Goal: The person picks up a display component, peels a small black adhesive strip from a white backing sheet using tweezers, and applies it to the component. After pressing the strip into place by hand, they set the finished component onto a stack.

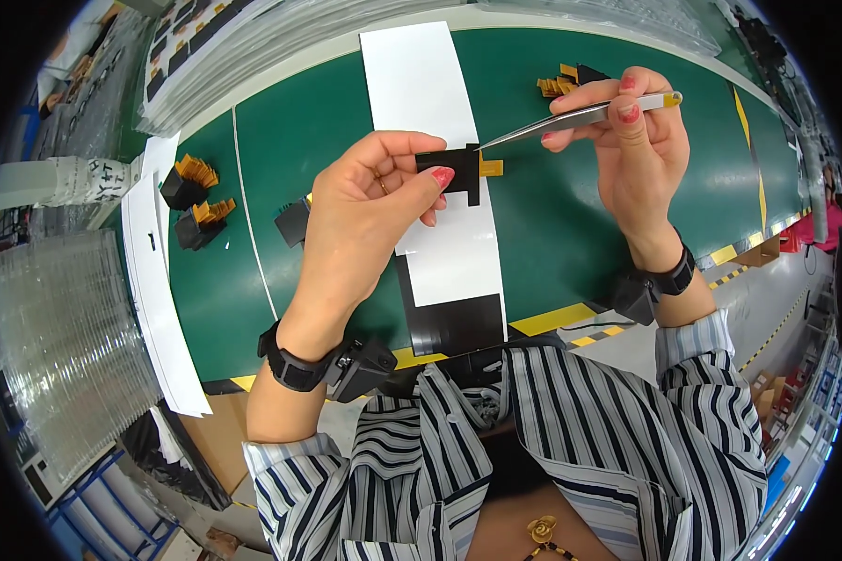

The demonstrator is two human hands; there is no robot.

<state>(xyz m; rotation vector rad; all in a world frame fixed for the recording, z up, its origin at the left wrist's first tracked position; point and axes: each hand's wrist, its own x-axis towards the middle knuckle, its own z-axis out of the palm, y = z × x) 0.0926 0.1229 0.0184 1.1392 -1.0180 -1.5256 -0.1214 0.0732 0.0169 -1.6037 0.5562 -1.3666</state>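
My left hand pinches a flat black piece between thumb and fingers. An orange flexible tab sticks out of its right side. My right hand grips a pair of metal tweezers, whose pointed end reaches the black piece's upper right edge. Whether the tips touch it or hold anything, I cannot tell. Beneath the black piece lies a white paper strip, running away from me across the green work surface. Part of the black piece is hidden by my left thumb and fingers.
Stacks of black pieces with orange tabs stand at the left; another stack lies behind my right hand. A dark block sits beside my left wrist. White sheets line the left edge. Clear plastic trays are piled beyond it.
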